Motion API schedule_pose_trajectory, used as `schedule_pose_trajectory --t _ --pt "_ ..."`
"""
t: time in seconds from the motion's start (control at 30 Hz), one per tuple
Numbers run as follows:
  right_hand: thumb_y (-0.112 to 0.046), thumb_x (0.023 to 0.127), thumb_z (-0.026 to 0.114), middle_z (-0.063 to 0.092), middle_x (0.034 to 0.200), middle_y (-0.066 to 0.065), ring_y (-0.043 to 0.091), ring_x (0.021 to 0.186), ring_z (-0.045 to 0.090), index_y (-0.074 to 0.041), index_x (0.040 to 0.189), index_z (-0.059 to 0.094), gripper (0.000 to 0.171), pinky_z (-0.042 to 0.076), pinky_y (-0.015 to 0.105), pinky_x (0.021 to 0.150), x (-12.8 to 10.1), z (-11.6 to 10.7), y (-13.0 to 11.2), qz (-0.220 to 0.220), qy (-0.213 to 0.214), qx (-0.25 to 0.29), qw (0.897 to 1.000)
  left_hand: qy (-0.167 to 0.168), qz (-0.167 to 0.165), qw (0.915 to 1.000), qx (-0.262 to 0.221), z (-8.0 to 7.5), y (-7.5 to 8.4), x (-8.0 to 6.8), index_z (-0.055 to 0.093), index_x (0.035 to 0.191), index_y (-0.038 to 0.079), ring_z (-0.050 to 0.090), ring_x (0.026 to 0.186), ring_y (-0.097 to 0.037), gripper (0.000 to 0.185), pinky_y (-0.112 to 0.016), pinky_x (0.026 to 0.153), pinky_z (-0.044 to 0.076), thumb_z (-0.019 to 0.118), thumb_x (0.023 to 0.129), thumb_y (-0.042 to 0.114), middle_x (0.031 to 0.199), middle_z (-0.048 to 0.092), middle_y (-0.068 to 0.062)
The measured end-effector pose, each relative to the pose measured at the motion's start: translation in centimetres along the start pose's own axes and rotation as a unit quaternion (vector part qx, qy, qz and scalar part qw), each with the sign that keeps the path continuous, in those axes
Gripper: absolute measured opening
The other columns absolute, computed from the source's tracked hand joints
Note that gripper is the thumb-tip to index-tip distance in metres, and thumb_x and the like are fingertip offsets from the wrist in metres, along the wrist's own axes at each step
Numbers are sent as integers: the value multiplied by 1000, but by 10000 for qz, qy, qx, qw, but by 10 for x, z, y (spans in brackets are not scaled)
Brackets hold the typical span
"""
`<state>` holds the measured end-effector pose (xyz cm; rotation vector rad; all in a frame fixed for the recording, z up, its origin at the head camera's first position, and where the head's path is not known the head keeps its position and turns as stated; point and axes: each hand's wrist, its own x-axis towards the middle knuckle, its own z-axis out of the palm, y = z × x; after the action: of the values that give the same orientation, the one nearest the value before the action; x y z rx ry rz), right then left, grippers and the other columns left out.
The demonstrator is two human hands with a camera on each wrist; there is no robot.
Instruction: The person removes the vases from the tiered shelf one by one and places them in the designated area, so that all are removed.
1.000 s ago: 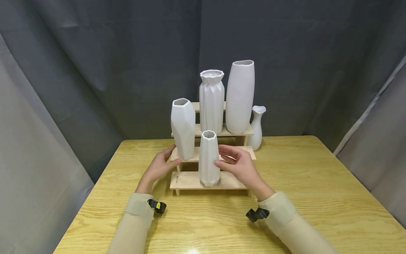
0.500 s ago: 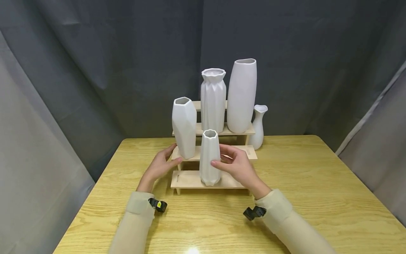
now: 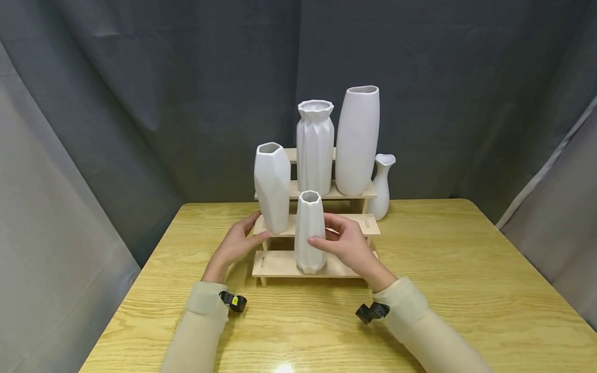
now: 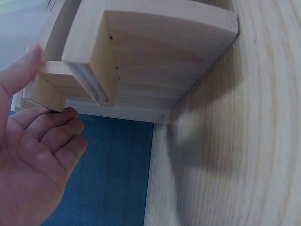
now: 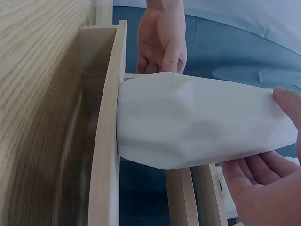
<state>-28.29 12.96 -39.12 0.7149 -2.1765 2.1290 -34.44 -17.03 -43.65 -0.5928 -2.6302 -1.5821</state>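
1. The right hand (image 3: 347, 243) is on the small faceted vase (image 3: 310, 232), thumb across the front face and fingers curled round the far side, gripping it about mid-body.
2. That vase stands upright on the lowest step of the wooden stepped shelf (image 3: 280, 265), near the middle of the board; the right wrist view shows its base (image 5: 141, 127) flat against the step.
3. The left hand (image 3: 235, 243) sits at the left end of the shelf, fingers loose and nearly straight, thumb tip touching the edge of the middle step. It holds nothing.
4. From the left wrist view, the open palm (image 4: 33, 160) lies just beside the shelf's side panel (image 4: 155, 61), fingers under the step's corner.
5. The two hands are apart, one on each side of the small vase.
6. Just above the left hand, an angular vase (image 3: 272, 186) stands on the middle step.
7. On the upper step stand a pleated vase (image 3: 315, 147) and a tall smooth vase (image 3: 356, 140), side by side.
8. A small curved-neck vase (image 3: 382, 185) stands on the table (image 3: 466, 269) at the shelf's right rear.
9. Dark grey curtain (image 3: 186, 77) hangs behind everything.
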Motion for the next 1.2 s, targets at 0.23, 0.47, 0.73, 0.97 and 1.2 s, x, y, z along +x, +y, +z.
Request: schedule_pose_trajectory --t 0.23,0.47,0.73,0.97,1.2 --pt "-13 79 85 64 124 14 29 111 65 -2 126 63 53 54 35 90 0 -1 -5 -62 146 -247 9996 -32 68 10000 62 0 3 0 31 155 8 28 144 -24 80 -43 116 27 70 92 39 158 30 -8" --pt "-13 77 87 66 119 14 29 105 67 -2 123 66 51 56 35 87 -4 -2 -7 -98 342 -363 9987 -41 40 10000 -15 1 5 0 32 155 9 27 145 -24 79 -41 116 27 70 92 39 158 29 -7" --pt "-3 78 84 66 116 20 33 101 68 4 121 64 49 57 38 84 -11 -8 -15 -195 396 -174 9989 -21 130 9999 26 1 3 -1 32 155 9 28 144 -25 79 -43 116 28 69 93 40 158 30 -8" --pt "1 78 82 65 117 22 31 98 70 6 121 64 47 58 40 83 -20 -15 -20 -227 409 -94 9989 -58 135 9999 30 1 1 -3 30 155 7 27 145 -27 80 -44 116 27 69 93 40 159 28 -11" --pt "4 78 81 63 120 22 29 100 69 8 124 61 50 57 39 83 -28 -26 -22 -217 501 -118 9984 -32 61 9999 142 0 3 -4 30 156 8 28 144 -28 80 -45 116 28 68 93 40 159 29 -9"
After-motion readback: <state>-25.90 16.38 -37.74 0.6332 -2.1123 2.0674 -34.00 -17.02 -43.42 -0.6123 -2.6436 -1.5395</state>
